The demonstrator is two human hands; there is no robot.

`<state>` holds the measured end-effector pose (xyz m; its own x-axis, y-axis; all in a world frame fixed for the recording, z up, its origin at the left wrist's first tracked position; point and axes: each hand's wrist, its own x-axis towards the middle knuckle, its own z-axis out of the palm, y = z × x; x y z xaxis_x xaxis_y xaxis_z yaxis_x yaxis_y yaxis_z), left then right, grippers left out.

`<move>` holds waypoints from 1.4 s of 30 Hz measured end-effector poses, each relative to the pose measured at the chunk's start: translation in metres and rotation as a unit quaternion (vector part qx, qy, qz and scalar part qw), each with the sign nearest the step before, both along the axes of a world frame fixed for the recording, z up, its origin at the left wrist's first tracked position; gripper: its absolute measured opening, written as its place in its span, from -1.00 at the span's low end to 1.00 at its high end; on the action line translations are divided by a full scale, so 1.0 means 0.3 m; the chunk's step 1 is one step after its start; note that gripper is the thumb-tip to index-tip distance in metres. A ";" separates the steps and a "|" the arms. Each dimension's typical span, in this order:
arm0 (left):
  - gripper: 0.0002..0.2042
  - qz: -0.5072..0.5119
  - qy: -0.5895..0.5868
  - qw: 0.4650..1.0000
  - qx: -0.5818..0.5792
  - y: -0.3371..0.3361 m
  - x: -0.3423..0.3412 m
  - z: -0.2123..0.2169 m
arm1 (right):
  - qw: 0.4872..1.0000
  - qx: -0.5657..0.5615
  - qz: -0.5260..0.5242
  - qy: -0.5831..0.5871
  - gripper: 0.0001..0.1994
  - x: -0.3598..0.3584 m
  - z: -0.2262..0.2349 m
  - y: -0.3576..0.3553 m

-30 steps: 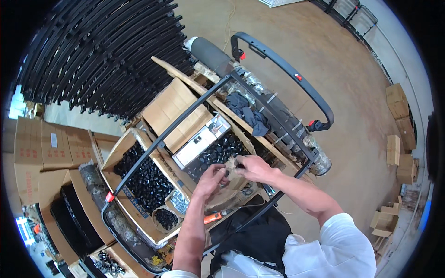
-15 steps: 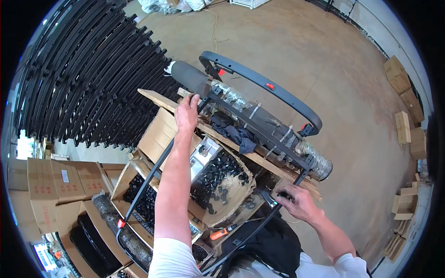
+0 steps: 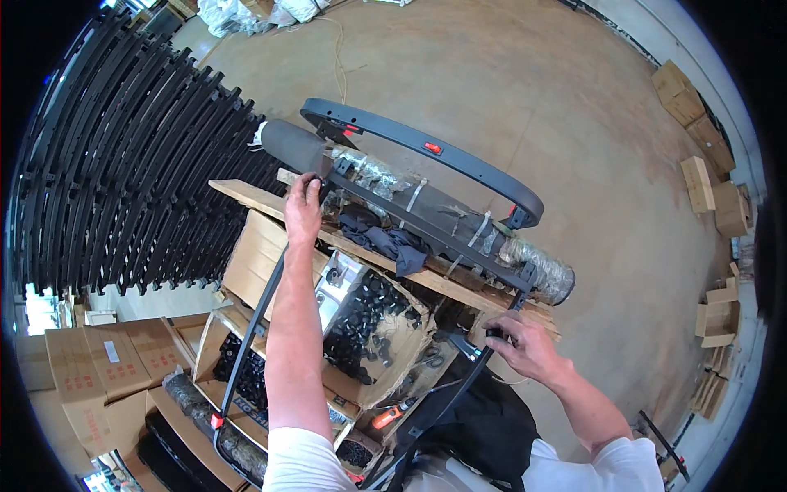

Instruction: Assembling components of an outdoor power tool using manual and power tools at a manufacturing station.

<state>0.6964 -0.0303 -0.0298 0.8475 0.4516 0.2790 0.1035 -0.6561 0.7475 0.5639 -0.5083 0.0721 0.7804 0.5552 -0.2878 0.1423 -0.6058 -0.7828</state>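
Note:
A black tubular metal frame [image 3: 414, 220] lies in front of me, its far end a curved bar with red plastic pieces on it. My left hand [image 3: 304, 215] is closed round the frame's left side tube, just short of the crossbar. On the right side tube, my right hand [image 3: 529, 346] is closed, thumb and fingers pinching a small black part [image 3: 493, 333] against the frame. What kind of part it is cannot be made out. Beneath the crossbar rests a padded roll [image 3: 447, 211] wrapped in clear film and straps, with dark cloth [image 3: 385, 243] beside it.
Under the frame, an open carton [image 3: 392, 373] holds several small black plastic pieces. An orange-handled tool [image 3: 388, 416] lies near it. Stacked black frames [image 3: 139, 180] rise at the left, above cardboard boxes [image 3: 123, 361]. More cartons [image 3: 679, 94] line the right wall.
The view has shifted, so the frame and both hands appear further left. The left hand keeps its hold, and the right-hand fingers have moved slightly around the small black part.

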 end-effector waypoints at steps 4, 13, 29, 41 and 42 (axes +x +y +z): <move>-0.70 -0.078 -0.008 0.996 -0.053 0.009 -0.017 0.000 | 0.999 0.021 -0.013 -0.032 -0.75 0.011 0.002 0.007; -0.69 -0.078 0.000 0.996 -0.037 -0.001 0.010 -0.011 | 0.995 -0.043 -0.070 -0.057 -0.69 0.045 0.019 -0.016; -0.65 -0.107 -0.056 0.976 -0.180 0.058 0.006 -0.043 | 0.980 -0.118 -0.104 -0.125 -0.67 0.047 -0.027 -0.096; -0.74 -0.061 0.008 0.993 -0.099 0.035 -0.009 0.000 | 0.951 -0.254 -0.056 -0.168 -0.63 0.070 0.012 -0.033; -0.73 -0.078 -0.010 0.993 -0.090 0.043 -0.012 -0.002 | 0.948 -0.269 -0.055 -0.163 -0.61 0.076 0.021 -0.022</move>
<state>0.6927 -0.0174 -0.0304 0.9061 0.3592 0.2234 -0.0056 -0.5178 0.8555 0.5868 -0.5148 0.0785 0.9211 0.3068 -0.2396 0.2362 -0.9297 -0.2827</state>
